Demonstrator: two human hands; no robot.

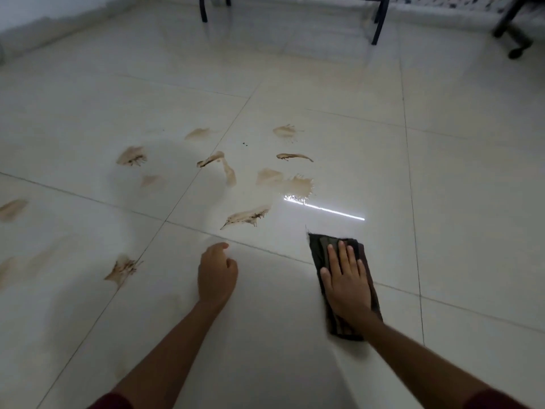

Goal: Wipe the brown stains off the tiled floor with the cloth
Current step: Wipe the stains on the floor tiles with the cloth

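Several brown stains (246, 216) are splashed over the white tiled floor (295, 335), mostly ahead and to the left of my hands. A dark folded cloth (320, 246) lies flat on the floor at the right. My right hand (345, 278) presses down on it with flat, spread fingers, just right of and below the nearest stain. My left hand (216, 273) rests on the bare tile with curled fingers and holds nothing. Another stain (122, 268) lies to its left.
Black metal furniture legs (379, 22) stand at the far wall. A wheeled chair base (514, 36) is at the top right. A bright strip of reflected light (324, 208) lies just beyond the cloth. Fainter smears (11, 209) mark the left edge.
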